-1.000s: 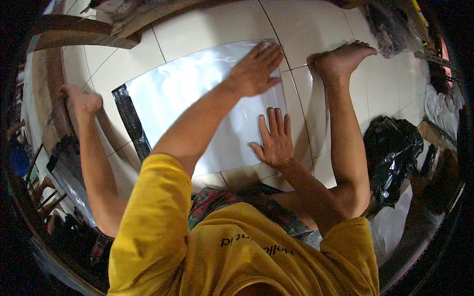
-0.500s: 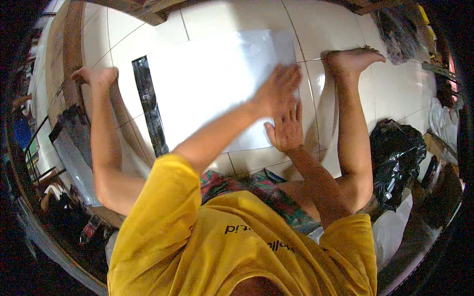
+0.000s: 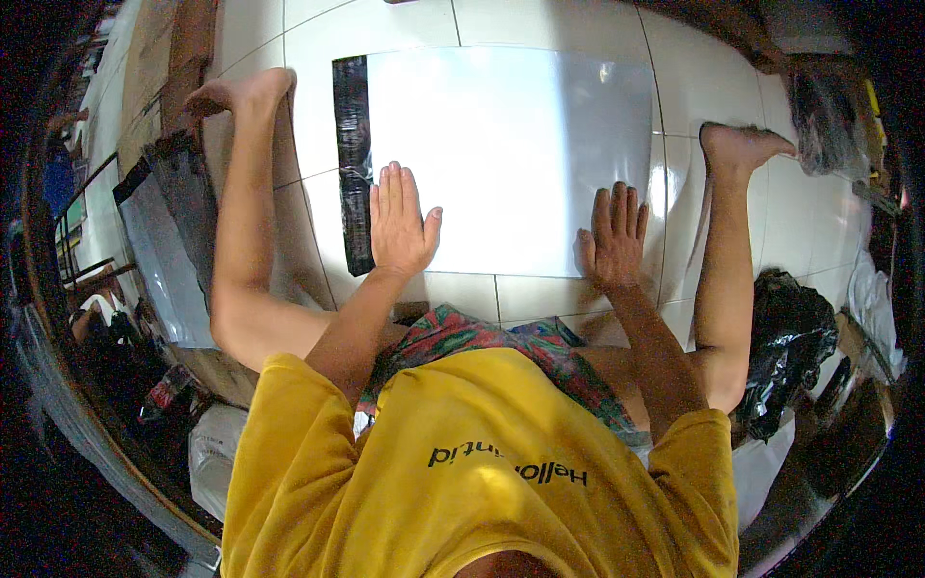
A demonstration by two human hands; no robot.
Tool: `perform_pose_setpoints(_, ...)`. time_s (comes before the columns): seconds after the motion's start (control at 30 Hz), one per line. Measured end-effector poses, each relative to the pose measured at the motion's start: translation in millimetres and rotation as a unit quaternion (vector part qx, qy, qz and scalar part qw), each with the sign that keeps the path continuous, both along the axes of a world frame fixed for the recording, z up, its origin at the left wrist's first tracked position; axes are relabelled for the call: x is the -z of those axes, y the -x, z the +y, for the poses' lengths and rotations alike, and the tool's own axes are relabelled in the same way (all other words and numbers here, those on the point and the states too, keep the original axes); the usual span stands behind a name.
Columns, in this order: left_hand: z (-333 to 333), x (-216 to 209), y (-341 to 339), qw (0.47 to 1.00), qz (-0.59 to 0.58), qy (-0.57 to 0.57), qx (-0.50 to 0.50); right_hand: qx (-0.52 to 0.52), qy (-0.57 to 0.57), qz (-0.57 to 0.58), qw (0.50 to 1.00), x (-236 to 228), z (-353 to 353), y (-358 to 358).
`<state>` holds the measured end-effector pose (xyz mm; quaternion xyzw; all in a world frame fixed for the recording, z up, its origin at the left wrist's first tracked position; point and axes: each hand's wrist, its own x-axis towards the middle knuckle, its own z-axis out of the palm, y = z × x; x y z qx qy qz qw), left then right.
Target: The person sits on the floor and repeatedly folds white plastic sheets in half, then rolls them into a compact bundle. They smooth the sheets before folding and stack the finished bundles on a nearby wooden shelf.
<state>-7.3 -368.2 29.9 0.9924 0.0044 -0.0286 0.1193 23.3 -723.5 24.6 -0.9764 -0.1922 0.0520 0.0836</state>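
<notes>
Flat on the floor between my legs lies a glossy white plastic sheet (image 3: 472, 164), with a crinkled black strip (image 3: 356, 164) along its left side. My left hand (image 3: 400, 222) rests palm down on its lower left part, just beside the strip, fingers stretched out. On the lower right corner my right hand (image 3: 617, 236) is pressed flat too, its thumb held apart from the fingers. Neither hand grips anything. Shade covers the right part of the sheet, while its middle is too bright to show any detail.
White floor tiles (image 3: 462, 299) surround the sheet. A grey-and-black plastic piece (image 3: 164, 260) lies beyond my left leg, near brown cardboard (image 3: 145, 87). To the right of my right leg sits a crumpled black plastic bag (image 3: 790, 332). Dark clear plastic (image 3: 829, 125) is heaped at upper right.
My left hand has moved from the sheet's right side, where it was by the right hand, to the left edge. The right hand stays near the lower right corner. The view has shifted.
</notes>
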Motion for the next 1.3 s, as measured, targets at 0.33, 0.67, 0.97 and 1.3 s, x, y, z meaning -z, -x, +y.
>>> perform_pose_setpoints(0.33,-10,-14,-15,1.0,0.014,-0.008,-0.017,-0.059,-0.044,-0.169,0.983,-1,1,-132)
perform_pose_setpoints(0.67,-174,2,-196,0.956,-0.095,0.166,0.223,-0.133,-0.058,-0.12,0.982,18,1,-197)
perform_pose_setpoints(0.97,-87,16,-192,0.995,-0.048,0.073,0.043,-0.115,-0.03,-0.073,0.99,3,2,-193)
perform_pose_setpoints(1.3,19,13,-172,0.999,-0.048,-0.008,-0.022,-0.122,-0.005,-0.093,0.988,6,-1,-187)
